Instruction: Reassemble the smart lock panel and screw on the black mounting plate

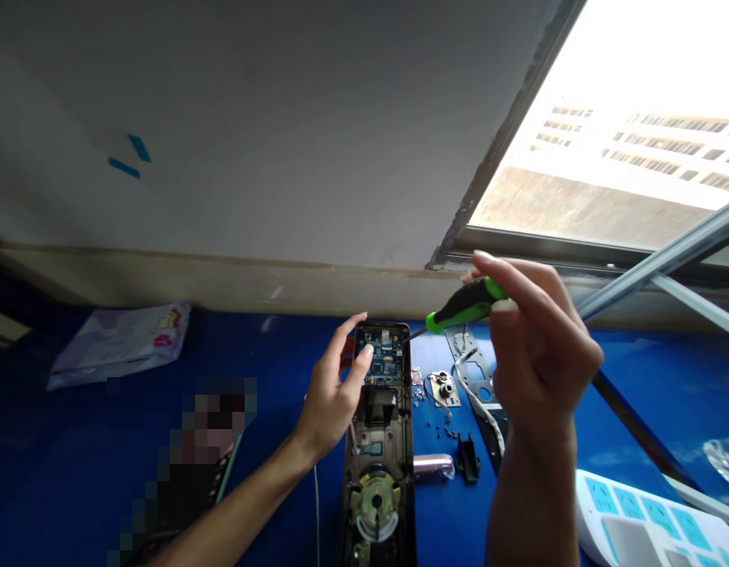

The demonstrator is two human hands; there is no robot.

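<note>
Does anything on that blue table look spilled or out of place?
A little: tiny bits, probably screws, lie scattered loose on the table just right of the open case. They look odd because nothing contains them. I see no obvious spill or damage.

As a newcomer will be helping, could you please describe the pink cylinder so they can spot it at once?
On the blue table, find the long, open dark casing that the left hand touches. Beside its right edge lies the pink cylinder, just left of the black bracket. Its shiny, rounded pink surface sets it apart.
</note>
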